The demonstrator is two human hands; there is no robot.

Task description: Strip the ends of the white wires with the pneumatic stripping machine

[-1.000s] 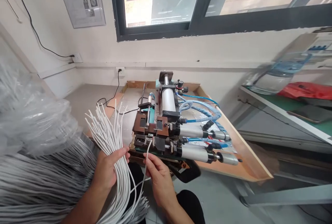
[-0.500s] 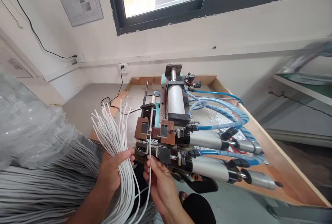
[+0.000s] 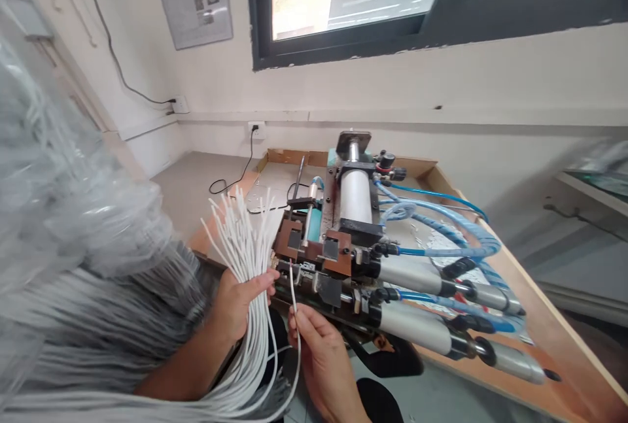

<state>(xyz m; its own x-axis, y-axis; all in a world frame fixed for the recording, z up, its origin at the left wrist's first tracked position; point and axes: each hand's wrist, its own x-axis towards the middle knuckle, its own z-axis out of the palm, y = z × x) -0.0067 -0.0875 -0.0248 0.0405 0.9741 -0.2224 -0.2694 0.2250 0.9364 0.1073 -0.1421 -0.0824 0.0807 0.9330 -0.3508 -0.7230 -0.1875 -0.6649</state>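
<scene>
My left hand point(image 3: 240, 305) is closed round a thick bundle of white cables point(image 3: 250, 240), whose cut ends fan out above the fist. Between thumb and fingers, my right hand point(image 3: 318, 344) pinches a single white cable point(image 3: 294, 289). That cable's upper end stands in front of the pneumatic machine's brown clamp blocks point(image 3: 337, 252) and looks apart from them. Its lower length curves down and left toward the bundle. The machine point(image 3: 356, 195) has silver cylinders, and lies just beyond both hands.
A wooden-edged tray point(image 3: 554, 308) surrounds the machine, with white scraps scattered in it. Blue air hoses point(image 3: 456, 250) loop on the right. Many grey cables point(image 3: 147, 318) under clear plastic wrap point(image 3: 98, 201) crowd the left. A black power cord point(image 3: 251, 155) runs to the wall socket.
The single cable's end has come back out from between the machine's clamps, drawn toward me by my right hand. The view has turned left; my left hand still holds the bundle.
</scene>
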